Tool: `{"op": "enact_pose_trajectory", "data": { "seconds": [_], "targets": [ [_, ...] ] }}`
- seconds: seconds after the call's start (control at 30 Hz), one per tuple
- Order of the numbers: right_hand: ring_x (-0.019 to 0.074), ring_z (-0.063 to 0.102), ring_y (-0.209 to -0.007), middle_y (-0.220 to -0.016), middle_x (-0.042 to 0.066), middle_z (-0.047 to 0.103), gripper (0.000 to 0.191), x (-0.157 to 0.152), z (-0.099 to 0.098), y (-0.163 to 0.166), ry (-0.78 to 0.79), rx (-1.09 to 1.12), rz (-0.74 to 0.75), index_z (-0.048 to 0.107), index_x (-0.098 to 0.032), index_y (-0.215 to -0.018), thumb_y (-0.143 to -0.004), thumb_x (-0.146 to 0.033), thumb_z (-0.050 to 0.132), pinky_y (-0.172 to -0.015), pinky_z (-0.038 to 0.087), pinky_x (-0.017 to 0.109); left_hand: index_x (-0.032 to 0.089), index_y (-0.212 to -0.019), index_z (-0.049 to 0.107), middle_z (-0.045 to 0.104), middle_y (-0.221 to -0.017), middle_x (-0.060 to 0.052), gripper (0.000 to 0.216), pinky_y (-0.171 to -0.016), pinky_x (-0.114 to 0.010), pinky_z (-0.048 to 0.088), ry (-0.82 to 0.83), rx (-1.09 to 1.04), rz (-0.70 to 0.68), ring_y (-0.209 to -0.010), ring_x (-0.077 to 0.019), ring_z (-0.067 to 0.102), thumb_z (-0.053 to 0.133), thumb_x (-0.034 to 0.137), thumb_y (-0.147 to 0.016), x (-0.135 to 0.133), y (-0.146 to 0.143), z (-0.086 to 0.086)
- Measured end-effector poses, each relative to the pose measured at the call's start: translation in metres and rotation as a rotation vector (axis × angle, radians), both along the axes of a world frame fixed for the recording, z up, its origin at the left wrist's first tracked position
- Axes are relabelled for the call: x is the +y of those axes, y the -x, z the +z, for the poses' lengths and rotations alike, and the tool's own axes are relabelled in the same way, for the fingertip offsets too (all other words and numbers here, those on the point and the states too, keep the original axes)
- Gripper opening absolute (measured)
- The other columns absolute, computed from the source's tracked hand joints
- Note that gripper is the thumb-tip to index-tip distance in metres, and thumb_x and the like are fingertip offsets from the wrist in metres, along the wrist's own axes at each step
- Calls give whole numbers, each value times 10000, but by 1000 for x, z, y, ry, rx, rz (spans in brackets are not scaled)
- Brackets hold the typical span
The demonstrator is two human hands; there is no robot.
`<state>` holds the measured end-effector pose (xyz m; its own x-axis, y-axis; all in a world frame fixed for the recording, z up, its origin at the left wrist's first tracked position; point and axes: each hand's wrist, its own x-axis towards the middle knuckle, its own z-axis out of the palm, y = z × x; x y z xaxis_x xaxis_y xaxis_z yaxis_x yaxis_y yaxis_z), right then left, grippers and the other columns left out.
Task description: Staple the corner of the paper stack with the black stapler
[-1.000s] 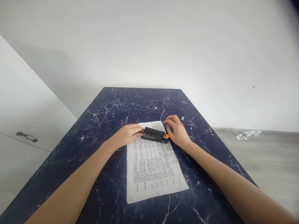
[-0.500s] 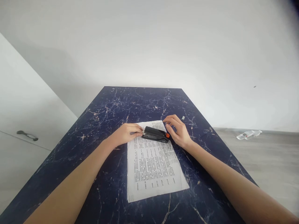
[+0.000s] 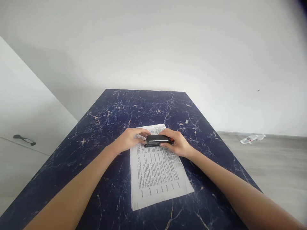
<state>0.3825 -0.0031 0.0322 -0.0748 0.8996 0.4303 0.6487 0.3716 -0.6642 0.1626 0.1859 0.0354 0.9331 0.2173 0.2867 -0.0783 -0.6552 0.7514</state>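
A black stapler (image 3: 157, 138) with an orange-red part at its right end lies across the upper part of the printed paper (image 3: 158, 172). My right hand (image 3: 176, 142) is closed round the stapler's right end, thumb on the near side and fingers on the far side. At its left end, the fingers and thumb of my left hand (image 3: 133, 138) pinch close against the stapler. What exactly lies between those left fingertips is too small to make out. The paper is flat on the dark blue marbled table.
The dark blue marbled table (image 3: 115, 179) reaches to a white wall. A small pale scrap (image 3: 186, 121) lies beyond my right hand. Clear plastic packaging (image 3: 253, 139) is on the floor at right. A white cabinet with a dark handle (image 3: 24, 139) stands at left.
My right hand has moved left from beside the stapler and taken hold of its right end. The stapler has turned slightly. My left hand stays at its left end.
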Motion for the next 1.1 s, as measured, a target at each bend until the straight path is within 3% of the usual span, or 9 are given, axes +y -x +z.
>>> {"op": "enact_pose_trajectory", "data": {
  "seconds": [0.13,0.3,0.47,0.6,0.73,0.87,0.97,1.1],
  "targets": [
    [190,609,-843,-957,60,666,262,-1,4,8,-7,-9,-11,650,-207,-1135,-963,-404,657,-746,502,335,250,-1212,693,765,-1167,-37,344,-968,-355,586,-149,-92,3,-1049,-191,737,567,96,-931,-12,-6,-1],
    [204,635,-811,-978,72,705,273,-1,8,3,-17,35,-179,671,-206,-1106,-921,-407,684,-712,500,336,246,-1149,693,762,-1136,-46,198,-998,-438,538,-253,-30,260,-1054,-239,715,608,306,-981,-5,-10,-3],
    [242,670,-838,-967,70,739,250,-8,7,-36,46,-19,-491,703,-201,-1064,-852,-332,715,-742,514,371,173,-1337,608,621,-1377,-175,410,-1081,-611,392,-491,171,458,-1320,-380,530,515,415,-1020,1,-16,-16],
    [263,683,-854,-963,67,745,249,-15,5,-68,121,-75,-609,691,-204,-1051,-833,-325,700,-783,522,417,171,-1320,610,619,-1241,-144,356,-1062,-568,398,-578,221,414,-1239,-353,534,505,315,-1011,1,-17,-25],
    [274,697,-886,-1035,85,746,301,-17,9,-73,167,-137,-566,646,-217,-1120,-857,-357,687,-775,522,414,174,-1140,648,588,-1110,-106,227,-983,-478,450,-590,162,372,-1115,-291,556,470,227,-1008,5,-16,-24],
    [279,708,-866,-1019,91,759,292,-19,17,-65,219,-154,-528,635,-232,-1128,-872,-362,687,-761,520,417,186,-1057,604,607,-1091,-90,187,-899,-407,463,-476,61,365,-1010,-239,581,422,221,-1035,12,-11,-14],
    [265,707,-898,-1008,68,758,188,-22,24,-64,277,-107,-387,647,-235,-1052,-891,-328,671,-805,520,421,197,-1045,598,645,-1020,-72,165,-889,-409,451,-403,23,447,-968,-237,596,439,239,-1038,18,-7,-9],
    [239,682,-936,-1039,50,733,199,-26,30,-66,324,-46,-193,648,-223,-1070,-905,-332,668,-808,508,384,212,-1075,628,653,-959,-64,160,-848,-397,459,-372,27,508,-877,-227,606,486,263,-1022,27,-3,-12]
  ]
}}
